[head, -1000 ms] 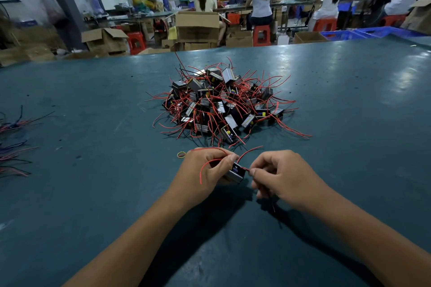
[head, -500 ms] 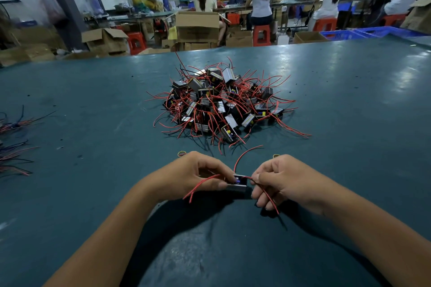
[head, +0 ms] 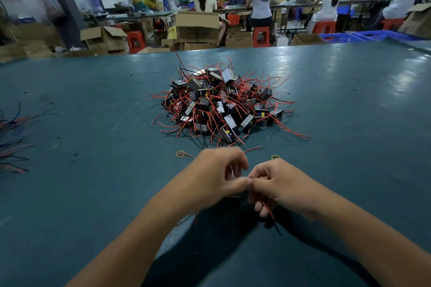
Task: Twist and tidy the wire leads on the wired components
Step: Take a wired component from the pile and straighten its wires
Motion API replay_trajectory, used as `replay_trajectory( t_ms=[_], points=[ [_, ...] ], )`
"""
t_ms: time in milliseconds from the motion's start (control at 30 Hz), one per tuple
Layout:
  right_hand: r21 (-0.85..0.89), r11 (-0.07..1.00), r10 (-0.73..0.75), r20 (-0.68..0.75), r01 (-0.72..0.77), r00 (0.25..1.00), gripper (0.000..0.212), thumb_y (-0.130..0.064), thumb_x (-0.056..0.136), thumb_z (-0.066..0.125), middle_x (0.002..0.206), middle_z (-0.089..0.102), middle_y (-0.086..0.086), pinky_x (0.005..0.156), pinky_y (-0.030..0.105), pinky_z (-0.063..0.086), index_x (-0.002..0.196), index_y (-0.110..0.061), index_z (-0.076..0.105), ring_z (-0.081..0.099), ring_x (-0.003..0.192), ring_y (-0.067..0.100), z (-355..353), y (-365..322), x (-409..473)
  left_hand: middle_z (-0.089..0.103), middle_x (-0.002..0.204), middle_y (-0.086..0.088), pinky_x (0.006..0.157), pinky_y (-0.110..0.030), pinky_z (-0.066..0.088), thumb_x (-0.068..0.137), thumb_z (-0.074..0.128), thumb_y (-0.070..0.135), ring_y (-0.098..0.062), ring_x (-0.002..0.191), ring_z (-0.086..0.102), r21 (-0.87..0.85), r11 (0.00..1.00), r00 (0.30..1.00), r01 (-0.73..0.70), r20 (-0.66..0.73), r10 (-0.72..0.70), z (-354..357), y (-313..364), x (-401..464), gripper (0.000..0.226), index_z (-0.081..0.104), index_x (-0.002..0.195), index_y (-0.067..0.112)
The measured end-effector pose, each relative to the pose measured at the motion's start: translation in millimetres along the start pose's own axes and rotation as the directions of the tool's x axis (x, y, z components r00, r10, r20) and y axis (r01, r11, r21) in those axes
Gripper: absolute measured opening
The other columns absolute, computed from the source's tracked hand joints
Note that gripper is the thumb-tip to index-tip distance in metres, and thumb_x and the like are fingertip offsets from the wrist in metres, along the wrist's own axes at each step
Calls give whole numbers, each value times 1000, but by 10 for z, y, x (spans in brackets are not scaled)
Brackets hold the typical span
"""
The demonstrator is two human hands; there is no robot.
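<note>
A heap of small black wired components (head: pixel 221 105) with red and black leads lies in the middle of the teal table (head: pixel 93 170). Close in front of it my two hands meet. My left hand (head: pixel 210 179) curls round one component, almost wholly hidden under its fingers; only a red lead shows by the thumb. My right hand (head: pixel 277 184) pinches that component's red and black leads (head: pixel 268 211), which trail down below its fingers. Another red lead (head: pixel 253 148) pokes out beyond my left hand.
Two small yellow rubber bands (head: pixel 180 153) (head: pixel 275 157) lie on the table just past my hands. Loose red, blue and black wires (head: pixel 11 147) lie at the left edge. Beyond the far table edge are cardboard boxes (head: pixel 197 27), red stools and seated workers.
My hands have closed together and the component has slipped out of sight under my left fingers. The right hand's leads now hang lower.
</note>
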State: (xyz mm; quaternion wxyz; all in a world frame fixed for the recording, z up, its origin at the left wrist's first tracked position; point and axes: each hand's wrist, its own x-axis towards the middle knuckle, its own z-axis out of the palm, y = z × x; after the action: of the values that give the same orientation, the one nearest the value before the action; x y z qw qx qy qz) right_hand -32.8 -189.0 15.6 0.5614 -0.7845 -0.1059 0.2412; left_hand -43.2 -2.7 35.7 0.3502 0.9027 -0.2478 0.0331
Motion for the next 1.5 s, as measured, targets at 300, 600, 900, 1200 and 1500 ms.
replay_trajectory(
  t_ms=[300, 600, 900, 1200, 1500],
  points=[
    [-346, 932, -99, 41, 108, 994, 11, -11, 96, 55, 71, 73, 3, 44, 27, 47, 87, -14, 60, 67, 53, 18, -134, -25, -22, 59, 91, 10, 66, -15, 42, 82, 79, 39, -6, 81, 54, 202, 978, 981, 51, 173, -87, -41, -144, -22, 24, 67, 101, 29],
    [-658, 725, -153, 130, 201, 980, 14, -22, 97, 50, 68, 70, -1, 51, 18, 52, 84, -22, 56, 65, 52, 10, -258, -37, -48, 62, 92, 4, 73, -19, 38, 96, 63, 32, -7, 83, 52, 233, 972, 985, 7, 164, -47, -7, -98, -4, 17, 73, 100, 19],
    [-827, 515, -199, 141, 225, 970, 11, -25, 92, 52, 65, 61, -11, 58, 5, 38, 82, -24, 55, 53, 60, -3, -360, 21, 11, 60, 91, 9, 72, -9, 34, 97, 63, 30, -3, 82, 51, 263, 964, 985, -26, 171, -20, -24, -157, -3, 13, 72, 97, 21],
    [-804, 567, -171, 101, 182, 980, 15, -29, 93, 55, 65, 65, -12, 57, 15, 44, 80, -22, 58, 58, 61, 2, -462, 46, 39, 62, 91, 8, 77, -23, 44, 96, 63, 34, -7, 84, 55, 259, 966, 981, 0, 187, -50, -75, -216, -18, 15, 72, 95, 21],
    [-701, 685, -165, 117, 199, 979, 19, -35, 97, 56, 69, 69, -15, 51, 15, 44, 80, -25, 56, 60, 51, 4, -496, 42, 13, 61, 90, 14, 76, -21, 46, 94, 65, 41, -3, 84, 56, 255, 966, 972, 30, 218, -88, -228, -370, -64, 17, 70, 95, 25]
  ],
)
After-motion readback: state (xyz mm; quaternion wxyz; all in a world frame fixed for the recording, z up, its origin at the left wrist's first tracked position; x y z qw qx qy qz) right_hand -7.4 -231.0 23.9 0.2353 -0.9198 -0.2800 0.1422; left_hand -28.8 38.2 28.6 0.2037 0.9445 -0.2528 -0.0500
